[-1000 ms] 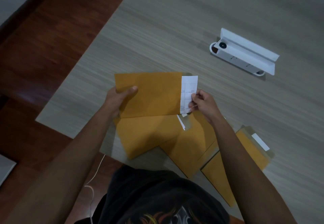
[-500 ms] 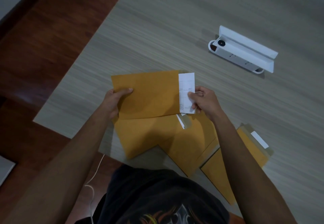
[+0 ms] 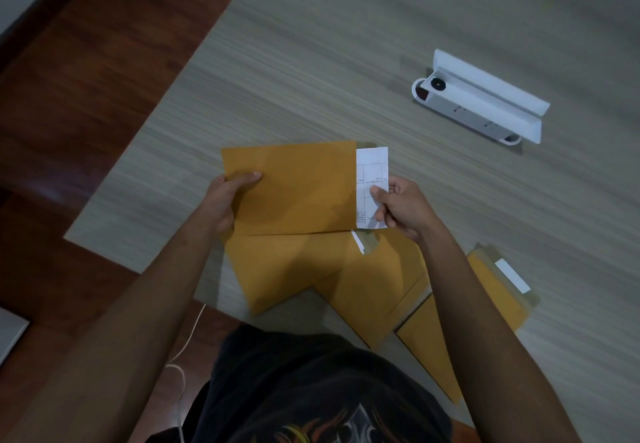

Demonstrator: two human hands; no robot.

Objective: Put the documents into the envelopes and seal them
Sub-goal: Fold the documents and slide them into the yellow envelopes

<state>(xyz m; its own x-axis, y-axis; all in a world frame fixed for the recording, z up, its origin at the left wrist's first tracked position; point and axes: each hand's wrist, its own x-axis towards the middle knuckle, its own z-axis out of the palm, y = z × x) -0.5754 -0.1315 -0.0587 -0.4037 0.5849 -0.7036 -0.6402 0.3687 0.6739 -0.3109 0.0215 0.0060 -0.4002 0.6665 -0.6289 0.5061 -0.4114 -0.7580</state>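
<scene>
Item in hand: flat mustard-brown paper envelope [image 3: 291, 188], lifted above the grey wood-grain table [image 3: 311, 61]. Your left hand [image 3: 221, 203] grips its closed end, thumb on top. Your right hand [image 3: 401, 208] pinches the folded white printed document [image 3: 372, 172], most of it apparently inside the mouth, a strip still protruding.

Outstanding on this item: finish insertion, then seal.

Stock beneath: several more brown envelopes [image 3: 374, 290] overlapping near the table edge, one [image 3: 498, 290] with a white strip at its flap; whether these are filled or sealed cannot be told.

Grey wood-grain table [image 3: 346, 44] over dark reddish wooden floor [image 3: 86, 78].
</scene>
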